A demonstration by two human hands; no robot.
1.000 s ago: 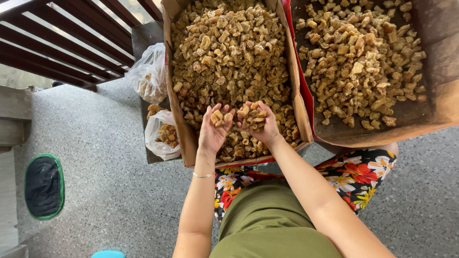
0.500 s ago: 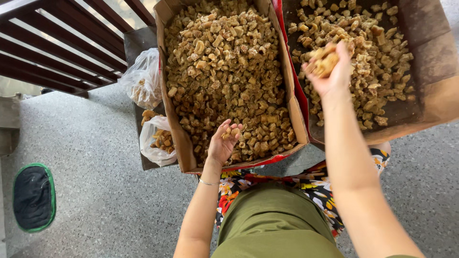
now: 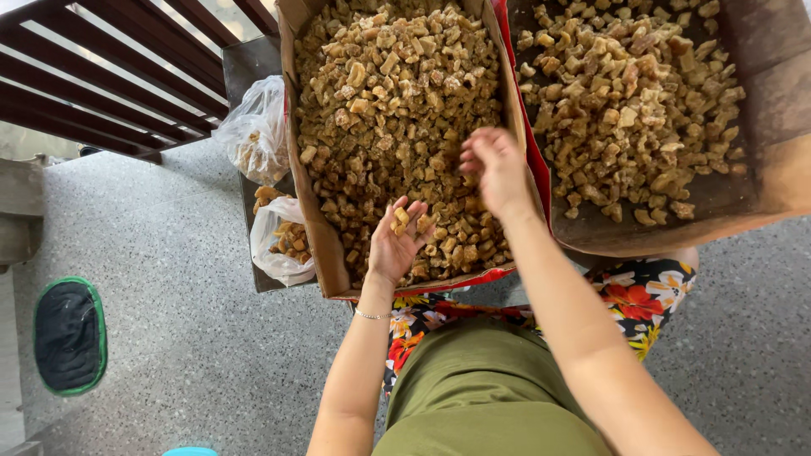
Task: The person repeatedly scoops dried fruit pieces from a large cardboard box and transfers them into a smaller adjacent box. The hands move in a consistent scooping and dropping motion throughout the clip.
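1. Two clear plastic bags (image 3: 269, 181) with brown pieces inside are seen left of the boxes.
2. The left hand (image 3: 397, 241) is held palm up and half cupped over the near end of the left cardboard box (image 3: 306, 181); a few tan chunks (image 3: 400, 219) are cradled on it.
3. The right hand (image 3: 497, 169) is held over the same box, near the red divider, fingers loosely spread and drooping; nothing is gripped.
4. The right cardboard box (image 3: 760, 127) is filled with similar chunks.
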